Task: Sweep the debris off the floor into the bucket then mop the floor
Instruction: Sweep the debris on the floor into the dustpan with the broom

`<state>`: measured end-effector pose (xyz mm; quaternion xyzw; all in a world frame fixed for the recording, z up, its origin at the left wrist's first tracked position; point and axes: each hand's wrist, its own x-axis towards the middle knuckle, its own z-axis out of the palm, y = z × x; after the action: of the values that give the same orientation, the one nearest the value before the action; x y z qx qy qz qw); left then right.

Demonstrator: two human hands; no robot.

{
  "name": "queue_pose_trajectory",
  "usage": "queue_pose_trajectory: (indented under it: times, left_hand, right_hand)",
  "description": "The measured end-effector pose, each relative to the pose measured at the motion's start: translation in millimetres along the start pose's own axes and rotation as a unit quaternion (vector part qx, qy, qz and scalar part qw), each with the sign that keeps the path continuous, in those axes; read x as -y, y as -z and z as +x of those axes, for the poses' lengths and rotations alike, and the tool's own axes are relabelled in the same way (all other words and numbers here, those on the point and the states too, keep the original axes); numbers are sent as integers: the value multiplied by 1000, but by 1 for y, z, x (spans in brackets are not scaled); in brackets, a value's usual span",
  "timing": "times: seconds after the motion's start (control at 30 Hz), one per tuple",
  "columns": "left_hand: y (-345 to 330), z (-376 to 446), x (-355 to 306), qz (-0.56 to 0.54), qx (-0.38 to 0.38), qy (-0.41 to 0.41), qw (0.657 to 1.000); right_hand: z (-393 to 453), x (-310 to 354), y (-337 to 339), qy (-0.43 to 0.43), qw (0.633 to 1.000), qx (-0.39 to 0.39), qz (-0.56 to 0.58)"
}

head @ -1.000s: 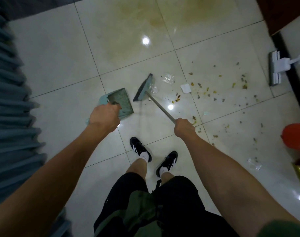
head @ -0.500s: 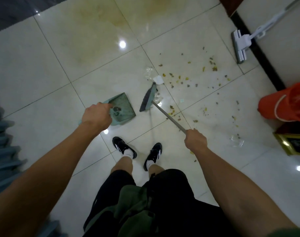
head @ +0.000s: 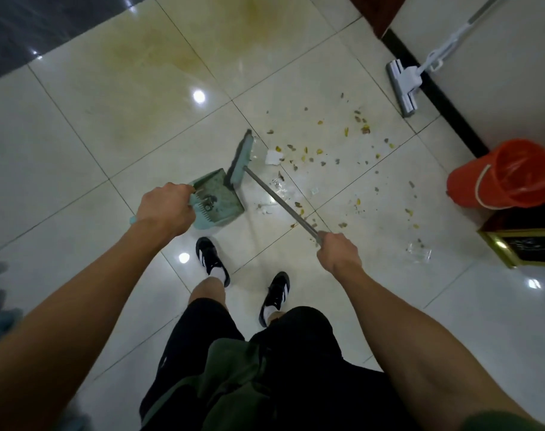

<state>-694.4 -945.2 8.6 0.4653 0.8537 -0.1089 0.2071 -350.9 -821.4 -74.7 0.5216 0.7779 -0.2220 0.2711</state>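
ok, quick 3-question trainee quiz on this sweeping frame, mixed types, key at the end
1. True or false: the left hand grips the dustpan while the right hand grips the broom handle.
2. Multiple choice: where does the mop lie? A) in the orange bucket B) on the floor by the wall, held by neither hand C) across the dustpan.
3. Fill in: most of the scattered debris lies on the tiles between the broom head and the orange ______.

Key: 1 true; 2 B; 3 bucket.
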Motion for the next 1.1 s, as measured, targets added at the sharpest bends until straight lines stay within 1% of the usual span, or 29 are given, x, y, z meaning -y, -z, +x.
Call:
queue_pose_trajectory:
  times: [0.13,0.27,0.37,0.43,0.5,0.63,0.77,0.87,1.0,1.1]
  left_hand:
    - [21,46,46,-10,-16,7,1000]
    - [37,94,98,-34,-7,3,999]
    - [45,124,127,-40,-4,-11,999]
    - [51,140,138,-31,0,-29,999]
    - [57,151,141,-14,6,-48,999]
    - [64,165,132,-3,23,-79,997]
    - [62,168,112,16,38,-110,993]
    - [57,163,93,28,41,-134,990]
    - [48,147,68,32,42,-158,986]
    - [44,130,48,49,40,-188,980]
  right_hand:
    - [46,69,17,2,999,-14,35]
    - [93,141,37,1,998,0,63]
    - [126,188,55,-20,993,2,120]
    - [137,209,62,-32,990,6,140]
    - [139,219,65,-43,990,17,131]
    - [129,212,63,-109,990,37,84]
    - [99,174,53,-160,983,51,69]
    - [73,142,40,-191,978,47,72]
    - [37,108,19,-242,966,59,76]
    - [9,87,2,-266,959,44,83]
